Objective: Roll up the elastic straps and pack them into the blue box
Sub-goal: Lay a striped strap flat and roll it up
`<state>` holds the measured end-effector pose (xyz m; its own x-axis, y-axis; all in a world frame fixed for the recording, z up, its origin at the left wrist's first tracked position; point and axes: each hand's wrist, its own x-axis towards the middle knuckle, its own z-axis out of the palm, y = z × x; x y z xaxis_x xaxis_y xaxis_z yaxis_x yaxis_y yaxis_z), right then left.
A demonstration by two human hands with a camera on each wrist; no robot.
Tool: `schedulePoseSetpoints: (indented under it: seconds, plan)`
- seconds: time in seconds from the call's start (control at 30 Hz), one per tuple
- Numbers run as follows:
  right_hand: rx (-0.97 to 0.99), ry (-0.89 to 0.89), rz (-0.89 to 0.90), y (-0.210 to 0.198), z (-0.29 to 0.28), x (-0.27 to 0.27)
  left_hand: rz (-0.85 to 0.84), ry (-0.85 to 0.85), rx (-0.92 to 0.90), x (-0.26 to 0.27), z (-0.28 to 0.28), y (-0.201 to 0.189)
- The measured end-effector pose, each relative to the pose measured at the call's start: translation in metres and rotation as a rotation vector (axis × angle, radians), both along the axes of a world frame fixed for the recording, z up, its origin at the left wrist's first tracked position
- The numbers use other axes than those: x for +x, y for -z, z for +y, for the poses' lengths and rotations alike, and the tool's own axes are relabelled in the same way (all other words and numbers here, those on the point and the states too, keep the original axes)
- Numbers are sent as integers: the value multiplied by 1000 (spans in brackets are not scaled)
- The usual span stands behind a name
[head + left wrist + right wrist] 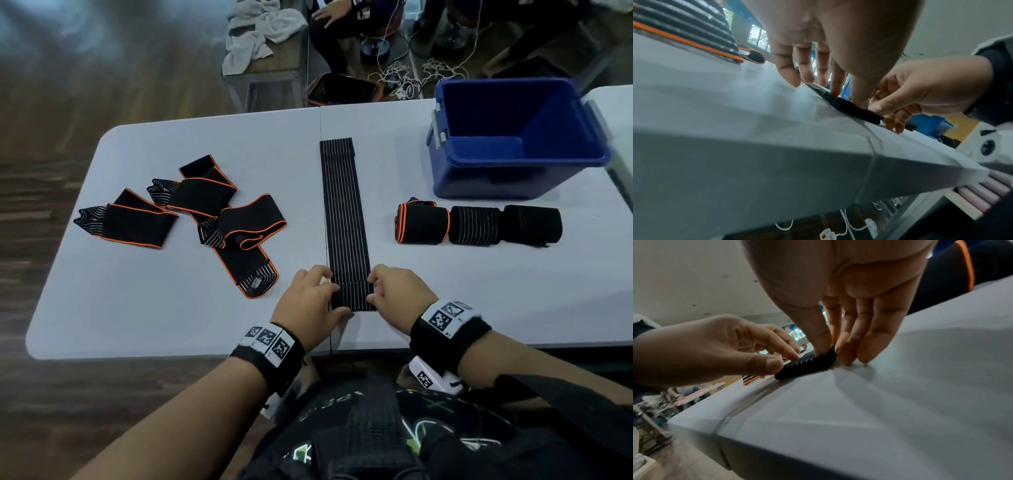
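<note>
A long black ribbed strap lies flat down the middle of the grey table, its near end folded over into a short flap. My left hand pinches the flap's left corner and my right hand pinches its right corner. The wrist views show the folded end held between thumbs and fingertips. Three rolled straps lie in a row at the right, in front of the blue box, whose visible inside is bare. Several unrolled orange-trimmed straps lie in a heap at the left.
The table's front edge runs just under my wrists. A seam splits the tabletop at the middle. Beyond the far edge are a bench with a grey towel, loose cables and another person's hand.
</note>
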<state>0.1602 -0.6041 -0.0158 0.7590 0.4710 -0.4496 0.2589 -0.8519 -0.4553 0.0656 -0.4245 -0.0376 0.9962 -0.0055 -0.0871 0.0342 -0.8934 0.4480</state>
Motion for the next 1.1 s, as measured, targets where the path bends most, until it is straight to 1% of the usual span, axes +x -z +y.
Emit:
schedulePoseSetpoints:
  seconds: [0.1, 0.2, 0.3, 0.37, 0.5, 0.63, 0.77, 0.93, 1.1]
  plan:
    - [-87, -120, -39, -7, 3, 2, 43, 42, 10, -3, -1, -1]
    - [-142, -217, -52, -15, 3, 2, 7, 35, -27, -5, 0, -1]
    - [-189, -260, -34, -21, 1, 1, -4, 18, -58, -4, 0, -2]
    - [-174, -249, -31, -21, -1, 1, 14, -7, -85, -1, 0, -6]
    - [-59, -82, 71, -13, -5, 5, 92, -125, -159, 1, 1, -10]
    - [66, 68, 127, -8, -5, 7, 92, -251, -322, 2, 2, -8]
    - [126, 187, 192, -9, -3, 8, 107, -389, -441, 5, 5, -1]
    - [131, 277, 252, -12, 2, 6, 113, -478, -445, 10, 4, -1]
    - [140, 435, 353, -12, 6, 3, 121, -493, -469, 12, 3, 0]
